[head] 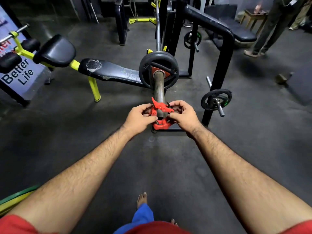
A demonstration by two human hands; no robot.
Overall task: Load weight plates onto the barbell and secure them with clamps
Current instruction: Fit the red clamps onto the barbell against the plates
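Red plastic clamp (pixel 160 114) is sitting at the near end of the bar sleeve (pixel 159 88), centre of the frame, and both hands are working it. Left hand (pixel 140 118) is pinching the clamp's left side, fingers curled round it; right hand (pixel 183 115) is pinching the right side, thumb and fingers curled onto the ring. Lever looks flipped up, sticking toward upper left of the clamp, so the ring is reading as unlocked. Ring is wrapping the sleeve tip only; it is sitting well apart from the plate. Step in hand, as I judge it: clamping stage on this end, clamp being threaded on, not yet seated. Black plate (pixel 158 70) with a red hub is already sitting on the sleeve, just above centre, up toward the collar. Next move is likely calling for sliding the ring along the sleeve until it is touching the plate face, then pressing the lever down flat to lock. Ring needs keeping square to the sleeve or it may bind. Barbell (pixel 157 22) is running its long axis from frame centre straight up to the top edge, near end pointing at the person, far end pointing away. Clamp's bore is lining up with that axis. Spare plates are hanging on pegs of the black rack (pixel 219 68), right of centre. Cannot tell if the far end is loaded.
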